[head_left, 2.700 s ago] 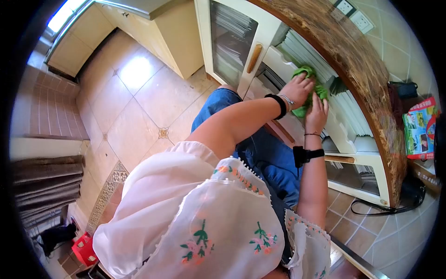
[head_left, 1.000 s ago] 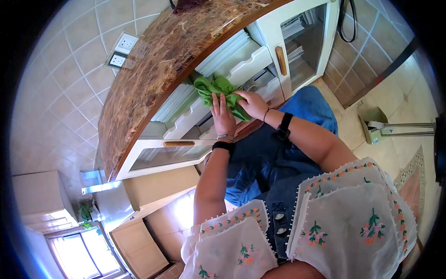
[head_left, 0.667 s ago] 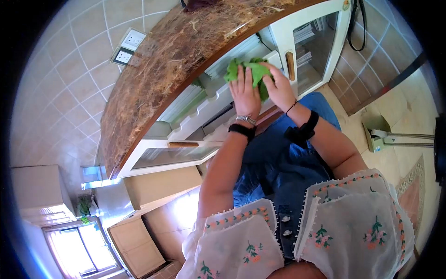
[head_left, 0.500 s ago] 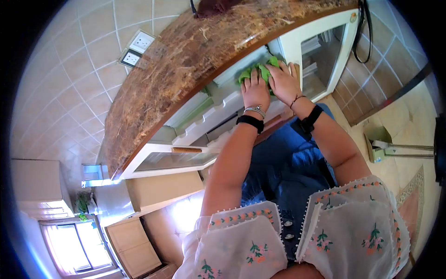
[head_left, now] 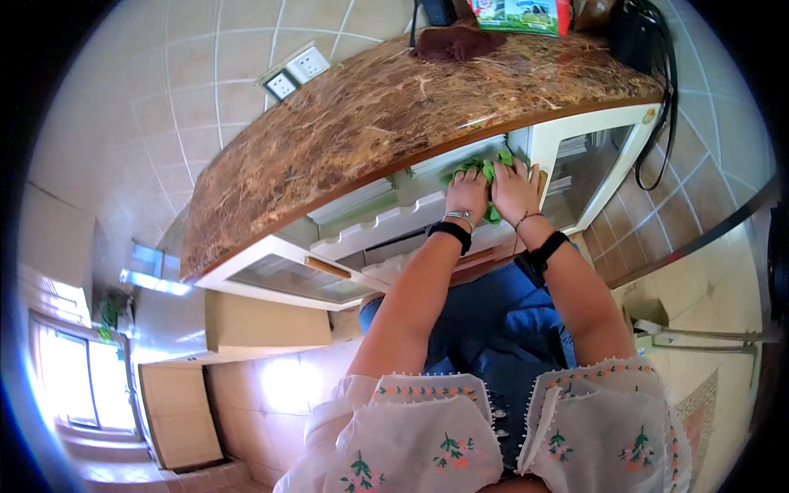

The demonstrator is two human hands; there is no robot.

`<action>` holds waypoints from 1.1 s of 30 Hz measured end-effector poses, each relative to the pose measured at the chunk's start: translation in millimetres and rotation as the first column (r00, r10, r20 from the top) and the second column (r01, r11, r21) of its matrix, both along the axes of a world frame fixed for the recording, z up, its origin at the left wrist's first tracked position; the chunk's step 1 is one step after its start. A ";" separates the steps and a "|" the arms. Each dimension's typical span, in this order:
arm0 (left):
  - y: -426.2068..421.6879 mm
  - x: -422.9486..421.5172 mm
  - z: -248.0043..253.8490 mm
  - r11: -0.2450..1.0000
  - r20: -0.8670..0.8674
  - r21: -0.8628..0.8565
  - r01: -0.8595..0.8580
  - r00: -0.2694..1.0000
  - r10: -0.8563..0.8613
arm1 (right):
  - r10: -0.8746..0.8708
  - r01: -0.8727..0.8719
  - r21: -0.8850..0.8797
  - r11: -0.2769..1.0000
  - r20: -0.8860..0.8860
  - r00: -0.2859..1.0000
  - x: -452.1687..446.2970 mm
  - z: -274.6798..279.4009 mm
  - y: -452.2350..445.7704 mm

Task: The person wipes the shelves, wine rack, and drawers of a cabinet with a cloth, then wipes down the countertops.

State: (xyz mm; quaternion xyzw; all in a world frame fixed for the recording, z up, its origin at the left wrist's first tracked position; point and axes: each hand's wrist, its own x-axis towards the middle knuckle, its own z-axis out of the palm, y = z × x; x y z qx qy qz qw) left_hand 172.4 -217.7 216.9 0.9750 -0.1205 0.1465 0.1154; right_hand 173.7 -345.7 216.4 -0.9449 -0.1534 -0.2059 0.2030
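Both hands press on a crumpled green cloth (head_left: 491, 171) at the right end of the cabinet's open middle section. My left hand (head_left: 467, 195) has its fingers curled over the cloth's left part. Close beside it, my right hand (head_left: 515, 192) grips the right part, near the wooden handle of the right glass door (head_left: 596, 160). White scalloped rack boards (head_left: 382, 226) run across the section below a stack of white sheets or plates (head_left: 353, 202); which of the two I cannot tell. Part of the cloth is hidden under my fingers.
A brown marble countertop (head_left: 329, 135) curves above the cabinet. On it lie a dark red cloth (head_left: 459, 43), a colourful packet (head_left: 522, 15) and a black bag (head_left: 637, 37) with a hanging strap. The left glass door (head_left: 288, 275) is below. A dustpan (head_left: 647, 312) stands on the floor at right.
My hands and the green cloth have moved right along the cabinet's middle section. The view has tilted up, bringing the packet and black bag on the countertop into sight.
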 end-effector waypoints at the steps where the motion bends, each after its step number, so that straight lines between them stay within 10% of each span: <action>1: -0.4 -1.4 0.4 1.000 0.026 0.015 -0.002 1.000 0.002 | 0.047 -0.052 0.072 0.996 0.069 0.996 -2.4 -3.5 -2.2; 8: 26.7 -28.5 6.2 0.975 0.224 -0.207 0.086 0.974 -0.038 | 0.221 -0.222 0.173 0.960 0.022 0.975 -18.4 5.4 -5.9; 10: 38.3 -43.7 7.4 0.945 0.107 -0.315 0.092 0.992 -0.061 | 0.224 -0.172 0.435 0.884 -0.071 0.972 -37.9 10.2 -10.3; 15: 81.3 -96.2 104.5 0.970 0.533 -0.081 0.230 0.832 -0.153 | 0.294 -0.337 0.474 0.813 0.164 0.942 -67.5 93.7 21.9; 21: 134.7 -107.6 166.8 0.997 0.717 -0.031 0.072 0.697 -0.028 | 0.328 -0.535 0.156 0.830 0.639 0.695 -56.0 172.4 70.8; 26: 187.1 -103.2 158.9 0.966 0.305 -0.069 -0.250 0.917 0.259 | 0.543 -0.556 -0.107 0.824 0.432 0.721 -21.2 140.9 153.5; 28: 186.5 -106.6 145.1 0.942 0.417 0.211 -0.260 0.896 0.154 | 0.471 -0.489 -0.085 0.868 0.456 0.756 -24.2 141.0 153.4; 33: 180.0 -96.6 145.0 0.926 0.388 0.214 -0.311 0.897 0.212 | 0.504 -0.524 -0.130 0.842 0.534 0.679 -19.8 138.5 148.2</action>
